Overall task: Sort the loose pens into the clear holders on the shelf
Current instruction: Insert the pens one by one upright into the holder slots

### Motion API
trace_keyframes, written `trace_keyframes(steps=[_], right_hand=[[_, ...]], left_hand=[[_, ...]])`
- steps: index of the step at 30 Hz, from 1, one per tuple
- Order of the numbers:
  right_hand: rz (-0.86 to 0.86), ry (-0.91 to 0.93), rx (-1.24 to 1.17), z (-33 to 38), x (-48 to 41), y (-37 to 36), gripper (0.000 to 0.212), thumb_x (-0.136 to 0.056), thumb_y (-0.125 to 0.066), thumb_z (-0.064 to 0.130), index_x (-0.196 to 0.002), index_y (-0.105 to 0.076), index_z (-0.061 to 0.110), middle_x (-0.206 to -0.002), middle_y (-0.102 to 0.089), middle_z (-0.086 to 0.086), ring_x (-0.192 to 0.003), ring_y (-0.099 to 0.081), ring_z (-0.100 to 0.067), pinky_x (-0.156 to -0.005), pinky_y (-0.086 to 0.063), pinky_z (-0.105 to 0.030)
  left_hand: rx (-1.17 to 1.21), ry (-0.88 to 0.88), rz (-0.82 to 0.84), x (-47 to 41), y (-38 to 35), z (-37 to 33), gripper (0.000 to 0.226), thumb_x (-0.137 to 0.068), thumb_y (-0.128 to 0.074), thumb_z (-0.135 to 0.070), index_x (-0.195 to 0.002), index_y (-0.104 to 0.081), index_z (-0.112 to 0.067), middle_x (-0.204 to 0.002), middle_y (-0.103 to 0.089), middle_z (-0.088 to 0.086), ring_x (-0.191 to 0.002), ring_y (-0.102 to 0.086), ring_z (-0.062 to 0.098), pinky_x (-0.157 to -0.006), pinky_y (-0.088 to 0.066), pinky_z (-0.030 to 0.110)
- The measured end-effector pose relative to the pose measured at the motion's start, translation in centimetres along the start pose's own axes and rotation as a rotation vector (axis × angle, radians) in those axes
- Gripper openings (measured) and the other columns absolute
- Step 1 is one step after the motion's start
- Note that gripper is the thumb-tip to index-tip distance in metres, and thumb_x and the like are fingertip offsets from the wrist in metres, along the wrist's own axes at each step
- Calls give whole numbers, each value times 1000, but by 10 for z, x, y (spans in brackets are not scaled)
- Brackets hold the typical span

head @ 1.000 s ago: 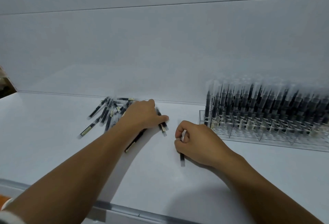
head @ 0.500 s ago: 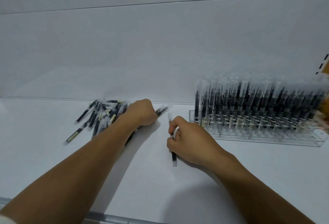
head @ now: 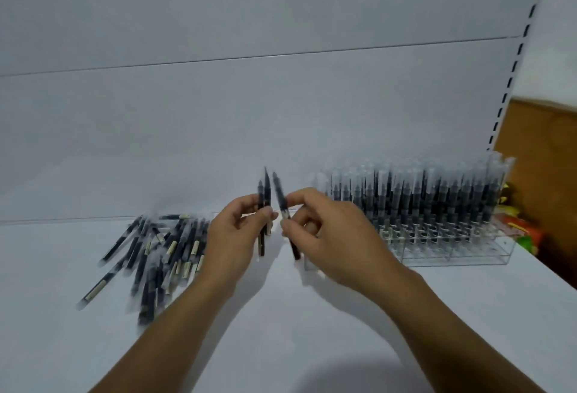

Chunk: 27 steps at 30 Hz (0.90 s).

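Note:
A pile of loose black pens (head: 156, 252) with clear caps lies on the white shelf (head: 281, 330) at the left. My left hand (head: 232, 238) is raised above the shelf and pinches two pens (head: 264, 199) upright between thumb and fingers. Just to its right, my right hand (head: 327, 239) pinches a single pen (head: 282, 205), tilted slightly left at the top. The clear holder (head: 452, 249) stands at the right, packed with several rows of upright pens (head: 421, 195).
A white back panel rises behind the shelf. A slotted upright (head: 515, 58) runs along the right side, with a brown board (head: 543, 180) and colourful packets (head: 518, 227) beyond it. The shelf's right edge falls away past the holder.
Both hands have lifted off the shelf. The left hand left the pile holding two pens, and the right hand raised its pen from lying flat to nearly upright. The view shifted left.

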State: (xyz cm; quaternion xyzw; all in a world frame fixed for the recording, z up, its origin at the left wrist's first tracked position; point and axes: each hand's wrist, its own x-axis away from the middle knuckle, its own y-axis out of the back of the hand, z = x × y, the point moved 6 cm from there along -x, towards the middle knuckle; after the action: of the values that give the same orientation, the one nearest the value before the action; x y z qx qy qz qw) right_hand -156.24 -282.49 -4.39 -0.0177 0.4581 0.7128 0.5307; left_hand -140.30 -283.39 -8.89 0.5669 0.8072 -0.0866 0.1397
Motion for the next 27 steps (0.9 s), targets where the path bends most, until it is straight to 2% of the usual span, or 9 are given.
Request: trace_keyframes(steps=[3, 4, 8, 11, 16, 19, 22, 25, 27], right_hand=[[-149, 67, -171, 2, -7, 43, 11, -90, -63, 30, -99, -58, 35, -79, -71, 13, -63, -63, -4, -57, -50, -18], [-190, 81, -199, 0, -9, 56, 11, -89, -63, 30, -97, -58, 34, -80, -72, 10, -64, -65, -6, -57, -52, -20], [-313, 28, -250, -34, -11, 82, 5, -92, -65, 20, -92, -61, 23, -82, -71, -2, -76, -70, -19, -71, -59, -44], [-363, -27, -242, -59, -3, 78, 8, -91, -66, 17, -87, -62, 23, -78, -69, -1, -74, -68, -21, -70, -58, -43], [-325, -75, -148, -76, -2, 61, 8, -88, -69, 29, -85, -63, 30, -70, -64, 3, -63, -61, -20, -63, -57, -38], [-261, -75, -41, -77, -3, 53, 13, -86, -70, 33, -81, -59, 36, -67, -64, 9, -56, -56, -9, -60, -56, -33], [-189, -97, 75, -80, -4, 47, 18, -85, -70, 35, -79, -55, 41, -69, -63, 18, -58, -55, 2, -59, -49, -22], [-106, -162, 156, -85, -2, 40, 14, -84, -72, 38, -80, -58, 38, -69, -62, 21, -60, -54, 5, -63, -48, -24], [-63, -174, 221, -84, -1, 36, 12, -84, -71, 42, -80, -61, 37, -66, -60, 21, -60, -52, 6, -60, -43, -21]], left_hand=[[178, -5, 8, 4, -19, -5, 17, -90, -65, -14, -105, -67, -19, -91, -75, -3, -88, -71, 11, -74, -55, 20], [232, -7, 16, 4, -27, -7, 17, -89, -65, -13, -105, -67, -18, -93, -75, -1, -90, -72, 13, -75, -55, 19], [387, -46, 69, 7, -57, -18, 22, -85, -67, -6, -106, -66, -11, -95, -75, 3, -89, -72, 15, -76, -54, 18], [461, -73, 74, 15, -68, -14, 31, -74, -70, -13, -104, -67, -9, -92, -75, 3, -89, -72, 15, -75, -54, 17], [560, -60, 59, 18, -62, -1, 29, -69, -71, -12, -97, -70, -11, -88, -75, 7, -84, -72, 16, -74, -54, 21], [504, -82, 79, 18, -61, -5, 30, -73, -70, -14, -102, -69, -11, -92, -75, 8, -87, -72, 16, -74, -54, 19], [523, -78, 78, 20, -63, -6, 31, -71, -69, -11, -102, -68, -8, -89, -76, 5, -85, -72, 14, -73, -53, 17], [504, -80, 95, 22, -64, -8, 28, -75, -68, -5, -103, -67, -6, -87, -76, 3, -84, -72, 12, -73, -53, 16], [491, -79, 110, 22, -64, -7, 25, -81, -65, 2, -104, -66, -5, -87, -76, 2, -83, -72, 12, -73, -53, 15]])
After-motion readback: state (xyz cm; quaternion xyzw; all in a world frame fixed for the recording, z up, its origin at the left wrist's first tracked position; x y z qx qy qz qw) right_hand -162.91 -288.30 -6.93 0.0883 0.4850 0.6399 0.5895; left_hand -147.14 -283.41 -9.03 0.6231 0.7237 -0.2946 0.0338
